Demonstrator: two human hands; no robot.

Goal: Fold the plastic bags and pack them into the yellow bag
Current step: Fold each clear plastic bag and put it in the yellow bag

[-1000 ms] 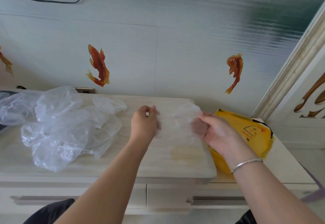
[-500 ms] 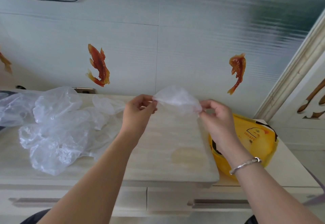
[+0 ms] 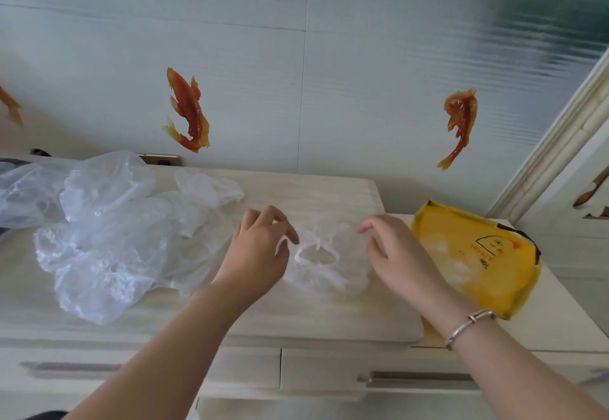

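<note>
A small clear plastic bag point(image 3: 324, 263) lies crumpled on the pale wooden top, its looped handles showing in the middle. My left hand point(image 3: 260, 256) rests at its left edge, fingertips pinching a strip of the handle. My right hand point(image 3: 393, 255) hovers at the bag's right edge with fingers spread and nothing in them. The yellow bag point(image 3: 487, 283) with a duck print lies open to the right on a lower surface. Pale folded plastic shows inside it. A loose pile of clear plastic bags point(image 3: 108, 241) sits at the left.
The wooden top point(image 3: 296, 317) ends in a front edge near me, with drawers point(image 3: 415, 378) below. A tiled wall with fish stickers point(image 3: 188, 111) stands close behind. A white door frame point(image 3: 560, 143) rises at the right. A wall socket point(image 3: 161, 158) sits behind the pile.
The small clear bag was held up in the air between both hands; it now lies on the top. My right hand has let go of it and both hands have come down.
</note>
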